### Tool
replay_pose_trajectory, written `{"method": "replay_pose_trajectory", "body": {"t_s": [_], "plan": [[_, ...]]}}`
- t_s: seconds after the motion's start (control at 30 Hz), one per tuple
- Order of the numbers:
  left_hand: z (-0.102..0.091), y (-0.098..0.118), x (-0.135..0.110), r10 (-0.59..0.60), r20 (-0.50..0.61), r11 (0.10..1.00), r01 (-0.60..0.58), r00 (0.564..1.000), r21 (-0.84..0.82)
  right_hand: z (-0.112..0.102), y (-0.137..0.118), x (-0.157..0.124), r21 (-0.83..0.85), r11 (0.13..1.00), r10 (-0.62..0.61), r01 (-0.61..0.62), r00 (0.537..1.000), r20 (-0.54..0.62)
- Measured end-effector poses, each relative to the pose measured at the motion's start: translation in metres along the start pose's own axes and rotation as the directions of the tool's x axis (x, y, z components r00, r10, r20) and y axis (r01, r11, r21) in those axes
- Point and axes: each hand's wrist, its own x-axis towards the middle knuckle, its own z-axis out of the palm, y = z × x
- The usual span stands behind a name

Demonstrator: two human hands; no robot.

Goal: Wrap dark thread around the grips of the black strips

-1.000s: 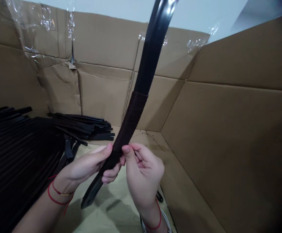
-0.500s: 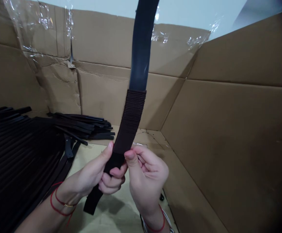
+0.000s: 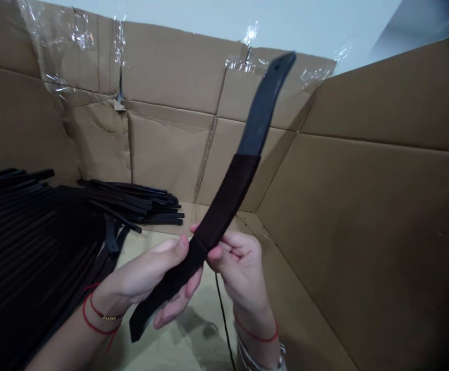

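Note:
A long curved black strip, wrapped along its middle in dark brown cord, rises from my hands toward the upper right inside a big cardboard box. My left hand grips the strip's lower part, thumb on top and fingers under it. My right hand pinches the strip at the lower end of the wrapping, its fingers curled. A thin dark cord hangs down from my right hand toward the box floor.
A large pile of similar black strips fills the left side of the box, with a smaller stack against the back wall. Cardboard walls patched with clear tape stand behind and to the right. The tan box floor shows beneath my hands.
The strip has tilted over to the right and come down, so its far tip now shows. A thin cord now hangs below my right hand.

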Motion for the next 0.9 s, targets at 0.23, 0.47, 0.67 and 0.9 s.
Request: {"method": "replay_pose_trajectory", "body": {"t_s": [0.23, 0.47, 0.67, 0.9], "plan": [[0.008, -0.004, 0.016, 0.312, -0.382, 0.888, -0.124, 0.87, 0.444, 0.001, 0.008, 0.003, -0.031, 0.999, -0.041, 0.035, 0.968, -0.246], [0.004, 0.003, 0.013, 0.286, -0.454, 0.923, -0.115, 0.844, 0.367, -0.005, 0.007, 0.007, -0.201, 0.973, -0.176, 0.112, 0.924, -0.341], [0.016, -0.01, 0.018, 0.082, -0.315, 0.959, 0.012, 0.946, 0.284, -0.01, 0.006, 0.006, -0.019, 0.999, -0.044, 0.041, 0.97, -0.237], [0.004, 0.006, 0.004, 0.141, -0.235, 0.838, 0.01, 0.962, 0.545, -0.005, 0.003, 0.006, -0.094, 0.996, -0.031, 0.01, 0.974, -0.225]]}}
